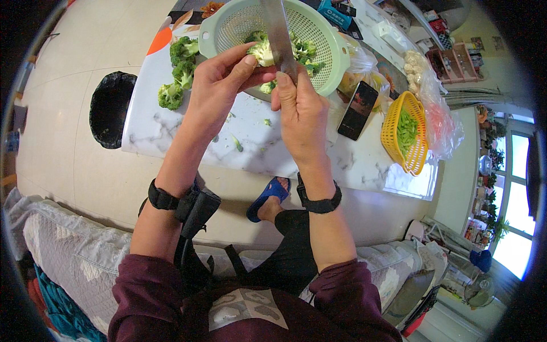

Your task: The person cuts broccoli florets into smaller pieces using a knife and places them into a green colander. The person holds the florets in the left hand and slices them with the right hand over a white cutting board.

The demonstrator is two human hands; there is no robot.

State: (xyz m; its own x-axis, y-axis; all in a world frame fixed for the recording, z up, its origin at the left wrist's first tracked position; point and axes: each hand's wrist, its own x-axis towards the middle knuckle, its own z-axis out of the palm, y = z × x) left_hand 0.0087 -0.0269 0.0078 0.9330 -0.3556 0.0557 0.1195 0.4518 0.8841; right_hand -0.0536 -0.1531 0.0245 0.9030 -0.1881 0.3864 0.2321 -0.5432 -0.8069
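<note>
My left hand (226, 75) pinches a broccoli floret (262, 53), its pale cut stem towards the right. In my right hand (302, 104) is a knife with a broad metal blade (277, 30) pointing away from me; its handle is hidden in my fist. The blade stands close against the floret; whether it has cut in, I cannot tell. Both hands are above the near rim of a pale green plastic colander (335, 47), in which cut broccoli pieces (304, 48) lie. Left of the colander, several larger broccoli florets (183, 73) rest on the marble-patterned table (171, 132).
A smartphone (358, 110) lies right of my right hand. Beyond it stands a yellow basket (386, 128) of cut green vegetables (407, 128), beside plastic bags (440, 119). Broccoli scraps (237, 143) dot the near tabletop. A black-lined bin (112, 109) stands off the table's left edge.
</note>
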